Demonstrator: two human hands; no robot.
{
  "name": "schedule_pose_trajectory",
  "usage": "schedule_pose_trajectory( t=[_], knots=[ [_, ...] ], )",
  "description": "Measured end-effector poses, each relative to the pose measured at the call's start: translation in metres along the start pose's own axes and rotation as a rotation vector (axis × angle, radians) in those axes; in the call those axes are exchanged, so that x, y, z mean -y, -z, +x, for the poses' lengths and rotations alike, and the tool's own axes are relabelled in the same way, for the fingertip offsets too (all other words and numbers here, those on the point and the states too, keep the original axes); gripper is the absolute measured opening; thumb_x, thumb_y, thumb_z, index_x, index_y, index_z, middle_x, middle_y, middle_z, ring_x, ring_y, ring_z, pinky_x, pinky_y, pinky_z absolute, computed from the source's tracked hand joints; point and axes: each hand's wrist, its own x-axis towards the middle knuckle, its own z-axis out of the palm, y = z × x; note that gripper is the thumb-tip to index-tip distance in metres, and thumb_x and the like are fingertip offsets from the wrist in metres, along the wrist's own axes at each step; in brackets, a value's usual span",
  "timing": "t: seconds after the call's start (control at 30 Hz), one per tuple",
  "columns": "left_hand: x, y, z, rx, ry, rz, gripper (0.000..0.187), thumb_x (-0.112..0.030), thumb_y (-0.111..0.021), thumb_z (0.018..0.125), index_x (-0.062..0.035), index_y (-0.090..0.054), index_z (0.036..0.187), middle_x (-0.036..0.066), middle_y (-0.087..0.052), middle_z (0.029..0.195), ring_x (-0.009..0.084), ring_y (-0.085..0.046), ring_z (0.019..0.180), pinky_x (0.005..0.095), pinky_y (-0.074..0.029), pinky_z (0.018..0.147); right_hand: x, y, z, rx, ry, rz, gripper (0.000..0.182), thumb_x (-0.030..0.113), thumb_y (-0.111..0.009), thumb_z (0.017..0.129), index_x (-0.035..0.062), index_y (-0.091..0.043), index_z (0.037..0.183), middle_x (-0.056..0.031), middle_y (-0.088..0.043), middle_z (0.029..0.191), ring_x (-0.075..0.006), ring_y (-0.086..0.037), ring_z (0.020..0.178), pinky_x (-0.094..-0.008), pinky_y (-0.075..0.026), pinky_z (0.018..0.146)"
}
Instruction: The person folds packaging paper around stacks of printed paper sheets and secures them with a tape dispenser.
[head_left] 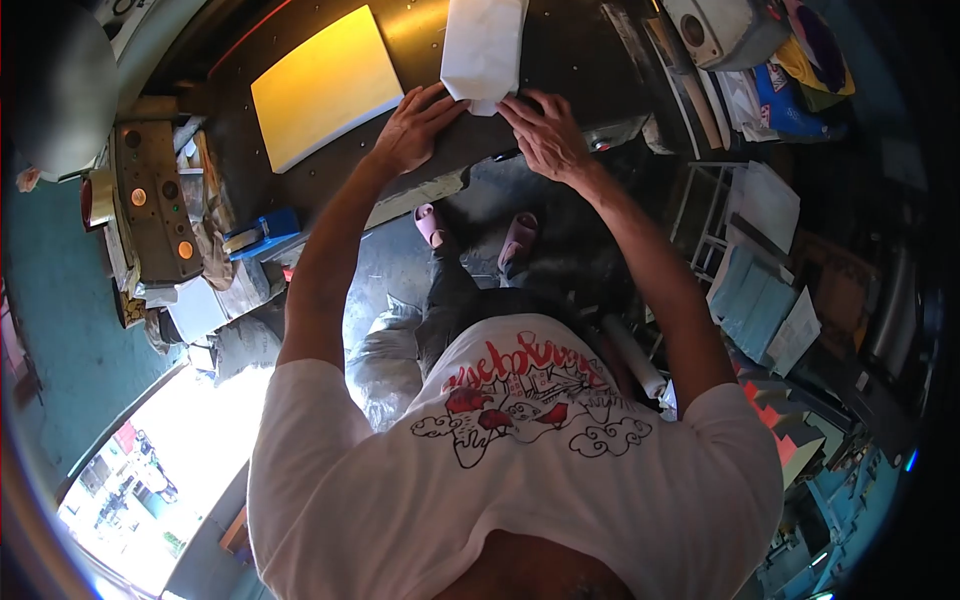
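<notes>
A folded white paper piece (pixel 482 50), narrow at its near end, lies on the dark work surface (pixel 330 185). At its near left corner, my left hand (pixel 415 130) has its fingertips closed on the paper edge. The near right corner is between the fingers of my right hand (pixel 548 135). Both thumbs are partly hidden. To the left of the paper lies a flat stack of sheets (pixel 325 90), lit yellow.
On the left stand a brown panel with round knobs (pixel 160 205) and a blue object (pixel 265 232). A grey box-shaped device (pixel 725 30) and packets are at the upper right. A white wire rack (pixel 712 215) with papers stands right of my right arm. Plastic bags (pixel 388 360) lie below.
</notes>
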Motion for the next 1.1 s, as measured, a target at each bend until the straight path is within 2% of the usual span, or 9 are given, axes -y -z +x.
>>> schedule_pose_trajectory(
  t=[0.33,0.43,0.47,0.53,0.6,0.67,0.83,1.07,1.1],
  knots=[
    [-0.016,0.003,0.005,0.141,0.128,-0.094,0.072,-0.01,-0.061,0.089,-0.0229,-0.046,0.158,0.006,-0.045,0.162,0.0347,-0.017,0.159,0.0618,-0.006,0.129,0.037,-0.003,0.012,0.016,-0.132,0.048,0.057,0.023,-0.067,0.094,0.0203,-0.055,0.149,0.0018,-0.05,0.156,-0.0322,-0.038,0.142,-0.067,-0.028,0.116],
    [-0.03,0.011,-0.003,0.124,0.11,-0.077,0.059,-0.007,-0.063,0.086,-0.0202,-0.062,0.143,0.005,-0.05,0.158,0.0336,-0.037,0.151,0.0604,-0.022,0.127,0.026,-0.009,-0.003,-0.013,-0.041,0.194,0.048,0.018,-0.071,0.092,0.0208,-0.064,0.14,0.0045,-0.052,0.156,-0.0295,-0.045,0.14,-0.0658,-0.028,0.117],
    [-0.03,0.015,-0.002,0.15,0.1,-0.081,0.056,-0.006,-0.064,0.085,-0.0188,-0.065,0.14,0.005,-0.052,0.157,0.0327,-0.042,0.148,0.0586,-0.026,0.126,0.018,-0.015,-0.012,-0.119,-0.035,0.306,0.045,0.011,-0.078,0.085,0.016,-0.068,0.129,0.0002,-0.061,0.144,-0.0297,-0.052,0.134,-0.0586,-0.034,0.117],
    [-0.005,0.02,-0.001,0.003,0.025,-0.026,0.058,-0.009,-0.067,0.087,-0.0185,-0.061,0.144,0.005,-0.058,0.146,0.0325,-0.051,0.136,0.0565,-0.034,0.12,0.001,0.001,-0.014,-0.236,-0.116,0.455,0.052,0.008,-0.08,0.081,0.0118,-0.067,0.131,-0.007,-0.061,0.143,-0.0313,-0.054,0.131,-0.0491,-0.038,0.116],
    [0.016,0.023,-0.005,-0.127,-0.041,0.019,0.062,-0.013,-0.069,0.089,-0.0181,-0.057,0.149,0.005,-0.065,0.134,0.0323,-0.059,0.125,0.0544,-0.041,0.114,-0.009,0.04,0.016,-0.258,-0.134,0.221,0.065,0.008,-0.081,0.08,0.0096,-0.06,0.141,-0.0123,-0.056,0.147,-0.0335,-0.051,0.135,-0.0457,-0.04,0.114],
    [0.029,0.049,0.036,-0.103,0.021,0.006,0.077,-0.02,-0.074,0.089,-0.0223,-0.043,0.159,0.004,-0.051,0.155,0.0299,-0.047,0.142,0.0529,-0.032,0.123,-0.033,0.045,0.045,-0.194,-0.033,0.114,0.086,0.015,-0.082,0.08,0.0092,-0.042,0.156,-0.011,-0.041,0.16,-0.0342,-0.042,0.144,-0.049,-0.036,0.12],
    [0.061,0.055,0.091,0.165,-0.28,0.211,0.09,-0.023,-0.08,0.085,-0.0246,-0.035,0.163,0.0,-0.024,0.174,0.0269,-0.023,0.16,0.0538,-0.019,0.131,-0.063,0.023,0.082,-0.015,0.171,-0.096,0.077,0.018,-0.076,0.086,0.0091,-0.044,0.156,-0.0094,-0.046,0.161,-0.0243,-0.043,0.149,-0.0466,-0.034,0.125],
    [0.068,0.026,0.088,-0.09,-0.411,0.024,0.078,-0.014,-0.08,0.078,-0.0274,-0.056,0.151,0.001,-0.042,0.165,0.0356,-0.032,0.156,0.0493,-0.034,0.127,-0.065,-0.001,0.064,-0.305,0.378,-0.009,0.049,0.009,-0.072,0.09,0.0096,-0.066,0.139,-0.0062,-0.062,0.148,-0.0265,-0.056,0.141,-0.0466,-0.047,0.117],
    [0.066,0.026,0.087,-0.104,-0.423,0.042,0.076,-0.012,-0.08,0.076,-0.0272,-0.06,0.148,0.001,-0.045,0.164,0.037,-0.034,0.155,0.0482,-0.037,0.126,-0.065,-0.006,0.062,-0.336,0.391,-0.006,0.034,0.016,-0.073,0.093,0.0104,-0.072,0.127,-0.0047,-0.061,0.149,-0.0255,-0.056,0.14,-0.046,-0.047,0.116]
  ],
)
